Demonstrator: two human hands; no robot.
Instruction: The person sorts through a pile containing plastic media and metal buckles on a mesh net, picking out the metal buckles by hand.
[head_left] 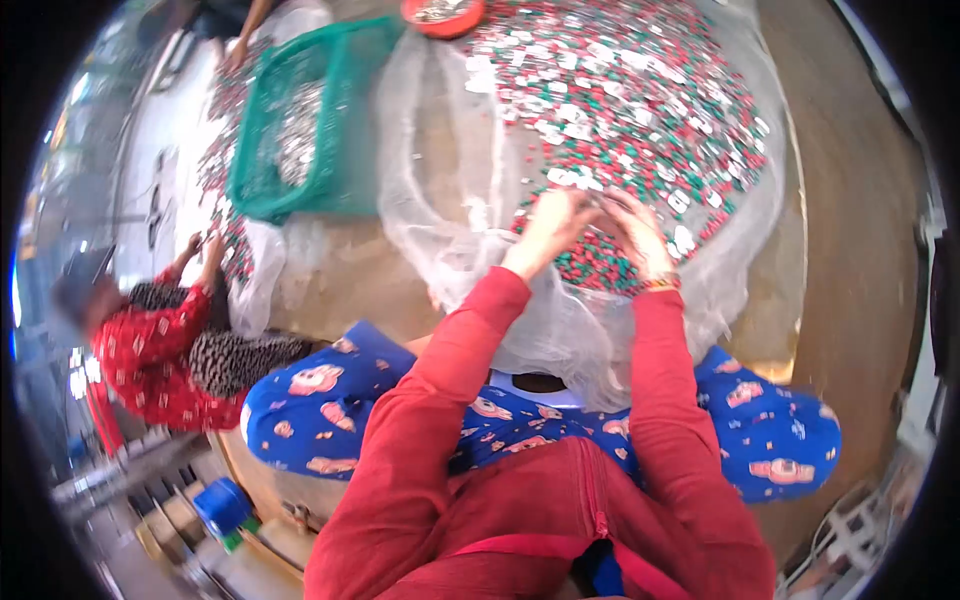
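A wide heap of small red, green and silver pieces (640,110) lies on a sheet of clear plastic netting (430,210) spread over the floor. My left hand (552,222) and my right hand (630,228) meet at the near edge of the heap, fingers bent together around some small pieces; what exactly each one pinches is too small to make out. Both arms are in red sleeves, and a bracelet (660,284) sits on my right wrist. My knees, in blue patterned trousers, are under the sheet's near edge.
A green plastic basket (300,130) holding silver pieces stands to the left. A red bowl (442,14) sits at the top edge. Another person in red (150,350) sits at far left, hands on their own pile. Brown floor runs along the right.
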